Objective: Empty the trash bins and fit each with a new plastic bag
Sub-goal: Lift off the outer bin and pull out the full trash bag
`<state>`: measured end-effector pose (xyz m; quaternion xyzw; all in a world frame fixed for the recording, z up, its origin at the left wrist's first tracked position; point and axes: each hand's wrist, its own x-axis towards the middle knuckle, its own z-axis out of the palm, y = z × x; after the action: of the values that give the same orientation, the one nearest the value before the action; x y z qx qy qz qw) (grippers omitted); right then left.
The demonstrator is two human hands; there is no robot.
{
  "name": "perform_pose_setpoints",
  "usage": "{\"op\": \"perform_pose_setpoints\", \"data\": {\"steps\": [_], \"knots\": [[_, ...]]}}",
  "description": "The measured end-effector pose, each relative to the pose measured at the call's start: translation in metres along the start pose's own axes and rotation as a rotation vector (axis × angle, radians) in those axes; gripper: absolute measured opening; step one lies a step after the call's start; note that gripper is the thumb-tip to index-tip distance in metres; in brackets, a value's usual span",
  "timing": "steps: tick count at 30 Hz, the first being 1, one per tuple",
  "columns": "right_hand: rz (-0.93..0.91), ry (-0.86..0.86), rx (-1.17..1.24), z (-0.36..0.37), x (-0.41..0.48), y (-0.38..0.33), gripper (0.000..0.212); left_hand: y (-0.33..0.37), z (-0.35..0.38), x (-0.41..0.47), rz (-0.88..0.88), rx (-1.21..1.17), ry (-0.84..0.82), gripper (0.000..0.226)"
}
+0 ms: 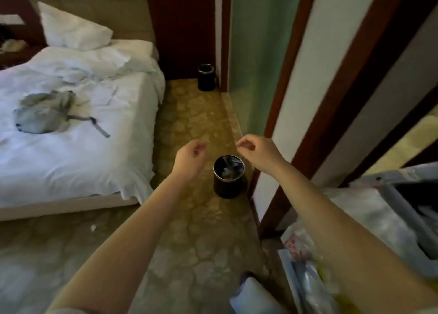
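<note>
A small black round trash bin (228, 183) with a metal rim stands on the patterned carpet near the wall corner, with crumpled rubbish showing inside. A second black bin (206, 78) stands farther off by the dark wooden panel. My left hand (190, 158) hovers just left of the near bin and above it, fingers loosely curled, holding nothing. Just right of the bin, my right hand (257, 153) is also above it, fingers loosely curled and empty. Both arms are stretched forward.
An unmade white bed (78, 152) with pillows and a grey bag (45, 114) fills the left. A housekeeping cart (403, 223) with plastic bags stands at the lower right. A wall corner with wooden trim (284, 129) rises right of the near bin.
</note>
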<state>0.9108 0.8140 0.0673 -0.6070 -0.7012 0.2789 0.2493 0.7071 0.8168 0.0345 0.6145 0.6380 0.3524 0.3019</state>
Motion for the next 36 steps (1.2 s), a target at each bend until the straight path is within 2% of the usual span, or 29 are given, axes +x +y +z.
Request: {"op": "perform_pose_setpoints", "data": {"steps": [8, 13, 21, 26, 36], "knots": [[-0.175, -0.341, 0.021, 0.097, 0.116, -0.071, 0.009, -0.077, -0.096, 0.036, -0.246, -0.023, 0.178, 0.022], [-0.297, -0.539, -0.015, 0.176, 0.184, -0.144, 0.019, -0.117, -0.178, 0.036, -0.426, 0.088, 0.312, 0.025], [-0.62, -0.817, 0.019, 0.294, 0.189, -0.295, 0.014, -0.172, -0.313, -0.027, -0.65, 0.104, 0.647, 0.026], [-0.785, -0.867, -0.015, 0.377, 0.169, -0.39, 0.01, -0.227, -0.393, -0.063, -0.684, 0.103, 0.776, 0.03], [-0.927, -0.921, -0.032, 0.54, 0.12, -0.575, 0.012, -0.355, -0.565, -0.146, -0.733, 0.01, 0.959, 0.024]]}}
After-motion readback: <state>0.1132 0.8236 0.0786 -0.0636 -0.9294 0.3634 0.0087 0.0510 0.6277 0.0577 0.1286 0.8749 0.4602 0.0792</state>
